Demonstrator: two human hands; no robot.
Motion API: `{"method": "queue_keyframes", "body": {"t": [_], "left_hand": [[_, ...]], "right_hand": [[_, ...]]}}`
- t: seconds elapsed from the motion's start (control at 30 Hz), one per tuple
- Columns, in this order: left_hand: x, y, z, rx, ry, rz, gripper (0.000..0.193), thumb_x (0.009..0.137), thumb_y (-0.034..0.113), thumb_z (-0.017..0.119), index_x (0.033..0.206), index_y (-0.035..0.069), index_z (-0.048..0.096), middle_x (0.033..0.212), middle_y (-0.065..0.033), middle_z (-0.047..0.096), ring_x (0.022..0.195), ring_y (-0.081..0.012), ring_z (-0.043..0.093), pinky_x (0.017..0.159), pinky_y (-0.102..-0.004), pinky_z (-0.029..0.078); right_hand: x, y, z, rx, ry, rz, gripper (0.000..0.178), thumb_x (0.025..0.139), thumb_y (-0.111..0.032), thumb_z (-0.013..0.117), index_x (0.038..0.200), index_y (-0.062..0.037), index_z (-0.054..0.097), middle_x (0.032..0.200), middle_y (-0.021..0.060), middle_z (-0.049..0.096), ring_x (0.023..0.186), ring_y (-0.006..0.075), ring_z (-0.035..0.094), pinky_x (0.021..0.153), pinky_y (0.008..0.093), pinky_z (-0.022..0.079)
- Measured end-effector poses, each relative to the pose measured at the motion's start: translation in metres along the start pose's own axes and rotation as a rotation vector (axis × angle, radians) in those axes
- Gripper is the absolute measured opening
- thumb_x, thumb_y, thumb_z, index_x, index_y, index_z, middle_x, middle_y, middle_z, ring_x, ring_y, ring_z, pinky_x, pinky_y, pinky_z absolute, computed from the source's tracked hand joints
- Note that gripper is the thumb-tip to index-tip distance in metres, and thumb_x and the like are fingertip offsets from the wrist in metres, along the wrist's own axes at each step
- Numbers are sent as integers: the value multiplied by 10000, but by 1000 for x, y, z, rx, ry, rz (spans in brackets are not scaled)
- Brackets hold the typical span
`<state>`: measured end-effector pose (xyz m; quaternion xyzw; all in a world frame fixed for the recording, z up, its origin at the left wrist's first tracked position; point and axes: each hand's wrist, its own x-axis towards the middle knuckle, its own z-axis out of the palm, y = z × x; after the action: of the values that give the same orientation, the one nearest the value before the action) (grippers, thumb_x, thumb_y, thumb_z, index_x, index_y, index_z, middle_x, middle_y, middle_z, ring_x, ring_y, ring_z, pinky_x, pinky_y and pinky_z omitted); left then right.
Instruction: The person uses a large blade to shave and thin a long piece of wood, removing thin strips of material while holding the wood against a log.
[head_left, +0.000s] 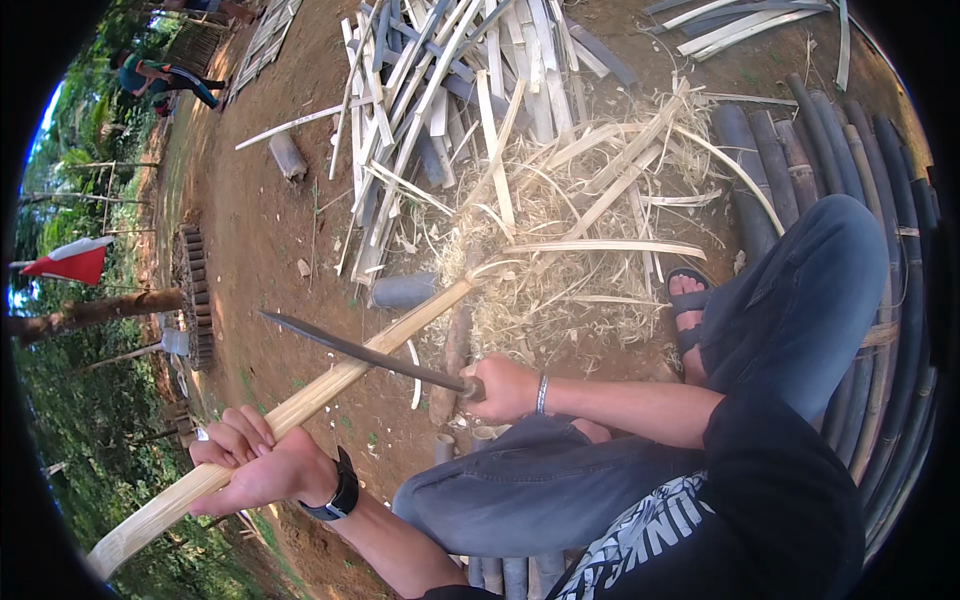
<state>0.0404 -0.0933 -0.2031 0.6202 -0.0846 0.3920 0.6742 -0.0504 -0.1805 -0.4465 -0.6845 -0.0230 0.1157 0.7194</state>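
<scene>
Bamboo strip (310, 400), pale and long, lies slantwise before the seated person, from the lower left up to the heap of curly shavings (515, 315) on the ground. Left hand (265, 462) has hold of this strip near its lower part: the fingers are curled over it and the thumb lies along the nearer side, so the hand is closed around the strip but not made into a fist. Right hand (505, 388) is closed firmly around the handle of a long knife (390, 360). The dark blade points to the left and crosses over the strip, a little above the left hand; whether its edge is cutting into the wood, I cannot tell. The upper end of the strip comes among the shavings, and what exactly supports it is not clear.

On the left wrist there is a black watch (345, 490), and on the right wrist a thin band (541, 394). Behind the shavings, many split pieces (520, 50) lie in a loose pile. Dark bamboo poles (890, 250) are placed side by side at the right, beside the person's bent knee.
</scene>
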Motion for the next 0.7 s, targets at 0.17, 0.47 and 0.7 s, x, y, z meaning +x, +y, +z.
{"method": "queue_keyframes", "body": {"t": [0.17,0.47,0.7], "left_hand": [[3,1,11,-48,5,-2,615,894,709,149,632,156,206,492,33,161,414,-76,142,363,-211,117],[5,-1,2,-18,14,-11,616,893,712,157,640,153,213,491,31,180,418,-78,138,366,-203,115],[7,-4,5,-20,4,-22,623,889,719,169,637,151,221,486,29,180,413,-77,141,366,-197,124]], "right_hand": [[-2,88,-11,-62,244,416,208,726,-154,642,651,36,606,530,139,586,468,206,594,451,325,461],[-3,-3,-1,-29,-81,62,191,707,-187,649,729,2,633,577,116,606,523,196,605,553,363,503],[6,115,4,-109,204,366,233,686,-187,670,649,24,579,526,119,556,458,192,533,508,360,461]]}}
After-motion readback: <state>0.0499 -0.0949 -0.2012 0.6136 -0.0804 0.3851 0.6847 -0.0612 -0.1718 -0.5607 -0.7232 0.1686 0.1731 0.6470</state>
